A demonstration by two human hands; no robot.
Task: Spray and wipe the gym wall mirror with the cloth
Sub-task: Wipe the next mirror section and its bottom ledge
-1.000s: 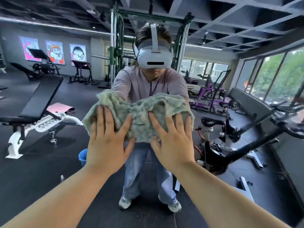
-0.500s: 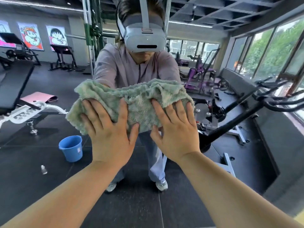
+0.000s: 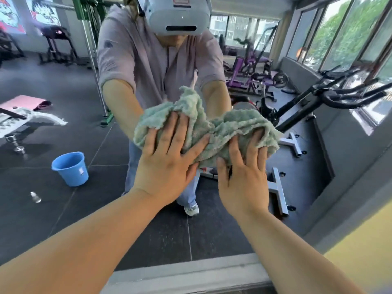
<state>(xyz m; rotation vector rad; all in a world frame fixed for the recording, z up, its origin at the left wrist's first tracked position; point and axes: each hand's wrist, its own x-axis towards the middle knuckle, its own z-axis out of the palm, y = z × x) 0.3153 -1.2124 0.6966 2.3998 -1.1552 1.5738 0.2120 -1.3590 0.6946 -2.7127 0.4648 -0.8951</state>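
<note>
Fig. — Legible text: none; no word, brand or no. can be read.
Marks present but unreadable (too small or blurred), all seen reflected: red-edged label (image 3: pixel 180 1) on top front of headset (image 3: pixel 180 20); small white sticker (image 3: pixel 81 171) on side of blue bucket (image 3: pixel 67 166); dark emblem (image 3: pixel 107 43) on chest of lilac shirt (image 3: pixel 131 56); cartoon posters (image 3: pixel 45 9) on far wall, pics only, any lettering too blurred to tell.
</note>
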